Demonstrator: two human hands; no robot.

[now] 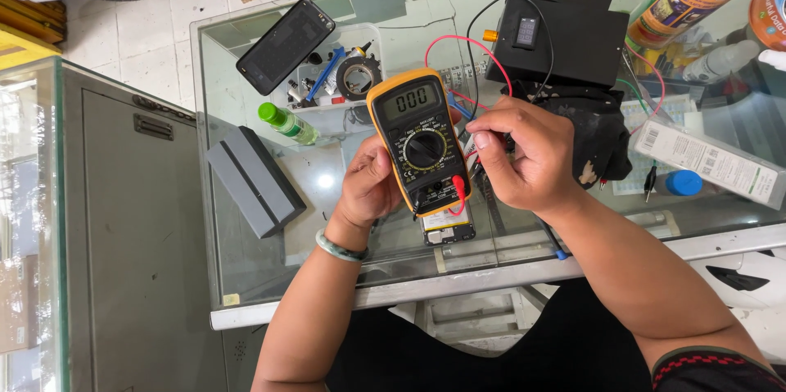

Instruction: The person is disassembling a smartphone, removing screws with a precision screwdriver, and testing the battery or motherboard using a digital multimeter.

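The yellow multimeter [419, 140] sits up over the glass bench [270, 269], gripped at its side by the left hand [370, 183] while the right hand [524, 155] pinches the probe wires [468, 145]; it looks light, hard and a bit slippery, so hold its rubbery edges.

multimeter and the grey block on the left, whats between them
In the head view, the left hand holding the multimeter; before the grey block, bare glass.

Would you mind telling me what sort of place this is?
Probably a small electronics or phone repair bench: the left hand holds a yellow multimeter over a glass counter, with a black phone and a parts tray nearby.
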